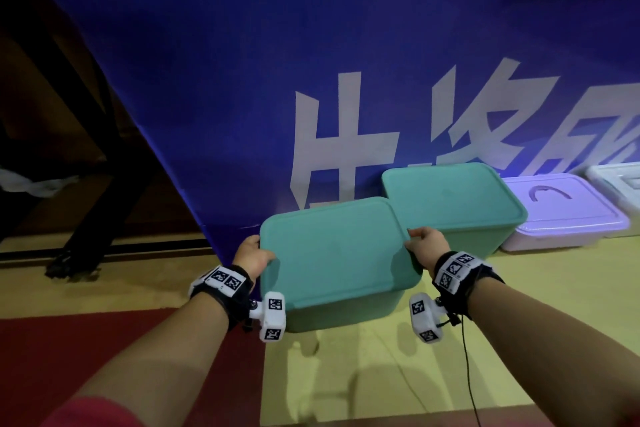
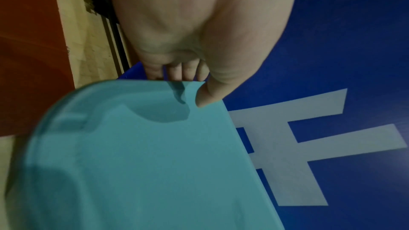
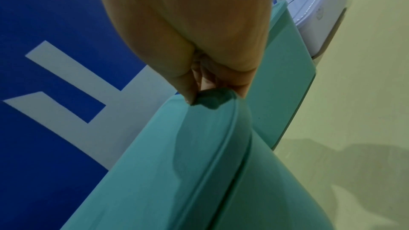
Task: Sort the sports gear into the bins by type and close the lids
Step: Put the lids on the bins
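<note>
On the floor near the blue banner (image 1: 242,80), your two hands hold a teal lid (image 1: 332,250) over the near teal bin (image 1: 346,314). Your left hand (image 1: 252,255) pinches the lid's left edge, thumb on top and fingers curled under. Your right hand (image 1: 426,243) pinches the far right corner the same way. The lid sits a bit crooked, so I think it is not pushed shut yet.

A second teal bin (image 1: 457,204) stands just behind and to the right, with its lid on. Its near corner is hidden under the lid you hold. Farther right are a pale purple bin (image 1: 568,211) and a white bin (image 1: 620,180), both covered. No sports gear shows (it may all be inside already).

The lid looks like thin, smooth plastic. I think it is light and a little bendy, and it could slip from your fingers. Hold it at the rim on both sides, like now. Line up the corners with the bin first. Then press flat along the edges, not in the middle, where it may just bend. The bin may slide on the smooth floor if you push sideways.
</note>
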Demonstrator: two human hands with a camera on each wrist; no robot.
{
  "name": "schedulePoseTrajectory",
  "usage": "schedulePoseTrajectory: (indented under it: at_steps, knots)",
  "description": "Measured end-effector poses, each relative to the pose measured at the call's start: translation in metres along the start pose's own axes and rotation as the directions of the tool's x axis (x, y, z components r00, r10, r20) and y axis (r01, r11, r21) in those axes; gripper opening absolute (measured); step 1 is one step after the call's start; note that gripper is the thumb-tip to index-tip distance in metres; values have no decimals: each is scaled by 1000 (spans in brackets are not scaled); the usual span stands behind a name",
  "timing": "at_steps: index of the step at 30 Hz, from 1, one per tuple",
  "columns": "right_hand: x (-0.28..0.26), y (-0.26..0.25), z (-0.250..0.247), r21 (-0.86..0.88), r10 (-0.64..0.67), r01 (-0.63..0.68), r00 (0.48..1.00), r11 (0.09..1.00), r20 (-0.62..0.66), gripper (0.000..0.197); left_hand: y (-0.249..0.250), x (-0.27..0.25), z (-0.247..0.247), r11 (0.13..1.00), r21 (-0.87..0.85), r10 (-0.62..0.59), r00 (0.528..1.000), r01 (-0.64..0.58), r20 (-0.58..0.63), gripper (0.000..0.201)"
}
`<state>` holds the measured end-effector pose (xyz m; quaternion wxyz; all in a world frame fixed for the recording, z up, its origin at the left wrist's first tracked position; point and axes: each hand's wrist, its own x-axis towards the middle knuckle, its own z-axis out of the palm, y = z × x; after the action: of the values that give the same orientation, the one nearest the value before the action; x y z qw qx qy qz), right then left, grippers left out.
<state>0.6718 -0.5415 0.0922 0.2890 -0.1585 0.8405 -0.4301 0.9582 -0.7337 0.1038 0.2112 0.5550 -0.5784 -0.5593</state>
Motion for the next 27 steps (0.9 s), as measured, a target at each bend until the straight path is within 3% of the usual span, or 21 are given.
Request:
schedulePoseTrajectory:
  at_steps: [6,13,22,27]
  knots:
    - [5,-2,11,-108,-50,60,994,992,93,49,-2,15,0,969,248,38,998,-26,-45,66]
    - [-1,-4,6,-251,-93,118,990,961,110,53,-9,12,2,964,265,1,998,-18,64,71]
    - [-9,10,-3,-294,-112,162,977,942,182,62,-15,-10,4,944,329,1,994,-36,105,74]
    - [-15,16,-7,-311,-102,183,960,933,259,80,-26,-24,5,910,413,-28,988,-38,151,80]
